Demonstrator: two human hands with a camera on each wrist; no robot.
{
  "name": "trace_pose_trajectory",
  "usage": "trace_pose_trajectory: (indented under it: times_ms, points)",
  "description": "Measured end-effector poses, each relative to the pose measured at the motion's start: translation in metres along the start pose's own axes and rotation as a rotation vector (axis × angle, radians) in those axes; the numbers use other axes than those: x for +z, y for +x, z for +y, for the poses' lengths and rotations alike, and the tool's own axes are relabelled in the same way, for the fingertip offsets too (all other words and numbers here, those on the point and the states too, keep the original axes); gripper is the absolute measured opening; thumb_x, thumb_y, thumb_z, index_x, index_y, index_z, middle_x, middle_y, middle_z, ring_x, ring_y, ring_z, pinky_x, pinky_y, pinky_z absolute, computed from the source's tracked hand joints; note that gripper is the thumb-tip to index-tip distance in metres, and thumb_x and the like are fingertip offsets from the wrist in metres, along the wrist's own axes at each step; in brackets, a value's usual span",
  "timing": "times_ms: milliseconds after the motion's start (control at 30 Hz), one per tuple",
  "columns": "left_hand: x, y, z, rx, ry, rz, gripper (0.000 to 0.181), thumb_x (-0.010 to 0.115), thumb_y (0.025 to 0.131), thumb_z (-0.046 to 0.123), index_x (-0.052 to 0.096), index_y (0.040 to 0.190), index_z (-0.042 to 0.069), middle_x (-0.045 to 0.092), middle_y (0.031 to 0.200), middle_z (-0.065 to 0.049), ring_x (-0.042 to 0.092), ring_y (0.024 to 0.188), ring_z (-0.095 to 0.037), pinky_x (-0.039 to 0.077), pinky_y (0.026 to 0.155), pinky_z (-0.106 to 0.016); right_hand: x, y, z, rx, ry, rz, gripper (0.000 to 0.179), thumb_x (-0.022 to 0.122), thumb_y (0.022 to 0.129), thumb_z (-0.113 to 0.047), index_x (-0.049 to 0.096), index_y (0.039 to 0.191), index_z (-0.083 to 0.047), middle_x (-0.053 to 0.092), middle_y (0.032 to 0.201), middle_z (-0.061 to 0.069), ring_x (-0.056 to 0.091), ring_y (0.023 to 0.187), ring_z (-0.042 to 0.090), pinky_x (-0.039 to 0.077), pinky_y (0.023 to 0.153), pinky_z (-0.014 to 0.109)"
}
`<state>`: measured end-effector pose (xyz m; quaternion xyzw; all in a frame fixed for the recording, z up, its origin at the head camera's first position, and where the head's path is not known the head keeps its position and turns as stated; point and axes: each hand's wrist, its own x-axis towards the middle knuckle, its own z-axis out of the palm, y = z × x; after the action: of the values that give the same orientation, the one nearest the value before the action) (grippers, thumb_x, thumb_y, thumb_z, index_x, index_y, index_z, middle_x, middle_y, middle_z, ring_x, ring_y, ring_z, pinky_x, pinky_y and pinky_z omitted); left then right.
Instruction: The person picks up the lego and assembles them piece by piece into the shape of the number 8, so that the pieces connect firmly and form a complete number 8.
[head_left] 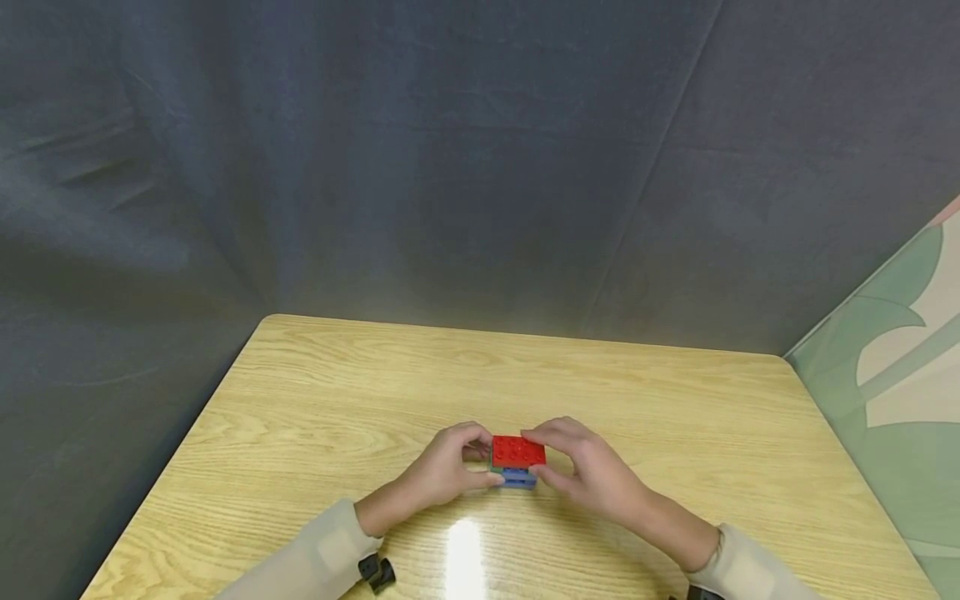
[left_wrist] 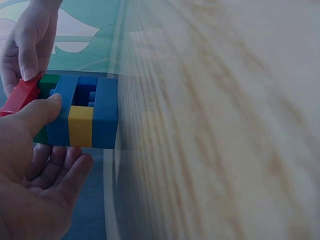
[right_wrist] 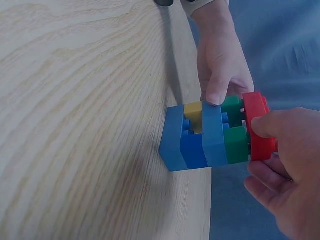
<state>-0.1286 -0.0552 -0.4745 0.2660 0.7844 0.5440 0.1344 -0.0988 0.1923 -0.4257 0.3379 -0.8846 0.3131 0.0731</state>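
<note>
A stack of toy building bricks stands on the wooden table. A long blue brick forms the bottom, with a short yellow brick and a short blue brick above it. Over those lie another long blue brick and two green bricks. At the top sits a red brick, slightly tilted, with green studs showing in a narrow gap beneath. My left hand holds the stack's side, thumb against the upper long blue brick. Between thumb and fingers, my right hand pinches the red brick.
A dark cloth hangs beyond the table's far edge. To the right is a panel with green leaf shapes. Dark wrist devices sit at the sleeves.
</note>
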Motion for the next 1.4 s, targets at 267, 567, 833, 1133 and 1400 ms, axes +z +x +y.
trace_pose_trajectory:
  times_ms: [267, 567, 833, 1133, 1400]
  points:
    - [0.000, 0.002, -0.001, 0.005, 0.003, -0.004, 0.034, 0.085, 0.083, 0.007, 0.066, 0.110, 0.004, 0.064, 0.106, -0.002, 0.066, 0.098, -0.014, 0.055, 0.090, -0.022, 0.001, 0.002, 0.000, 0.015, 0.003, 0.001, 0.039, 0.081, 0.087, -0.010, 0.071, 0.124, -0.004, 0.070, 0.116, -0.001, 0.065, 0.107, 0.016, 0.059, 0.088, 0.038]
    - [-0.002, 0.003, -0.001, 0.004, 0.008, -0.003, 0.033, 0.085, 0.083, 0.008, 0.066, 0.110, 0.005, 0.064, 0.106, -0.001, 0.067, 0.098, -0.014, 0.056, 0.090, -0.023, 0.005, 0.003, 0.004, -0.038, 0.003, 0.048, 0.039, 0.085, 0.082, -0.006, 0.073, 0.120, -0.004, 0.070, 0.109, -0.003, 0.064, 0.101, 0.014, 0.059, 0.084, 0.034]
    - [-0.002, 0.003, 0.000, 0.013, 0.009, -0.003, 0.032, 0.086, 0.083, 0.009, 0.067, 0.109, 0.005, 0.064, 0.106, -0.001, 0.066, 0.098, -0.014, 0.056, 0.091, -0.024, 0.003, 0.005, 0.005, -0.042, 0.007, 0.042, 0.040, 0.085, 0.080, -0.004, 0.074, 0.118, -0.004, 0.070, 0.107, -0.003, 0.064, 0.100, 0.013, 0.060, 0.083, 0.032]
    - [-0.002, 0.002, 0.002, 0.000, 0.014, -0.004, 0.032, 0.086, 0.083, 0.008, 0.067, 0.108, 0.006, 0.064, 0.105, 0.000, 0.066, 0.098, -0.014, 0.056, 0.091, -0.025, 0.006, 0.003, 0.002, 0.014, 0.053, 0.039, 0.039, 0.083, 0.082, -0.003, 0.073, 0.119, -0.004, 0.071, 0.108, -0.004, 0.064, 0.099, 0.014, 0.060, 0.083, 0.035]
    - [0.000, 0.000, 0.003, 0.008, 0.004, -0.002, 0.032, 0.086, 0.082, 0.006, 0.066, 0.107, 0.004, 0.064, 0.105, -0.002, 0.067, 0.098, -0.016, 0.057, 0.092, -0.028, 0.010, 0.001, 0.003, 0.101, 0.104, 0.029, 0.037, 0.084, 0.082, -0.006, 0.073, 0.117, -0.008, 0.071, 0.107, -0.005, 0.064, 0.095, 0.011, 0.060, 0.080, 0.038]
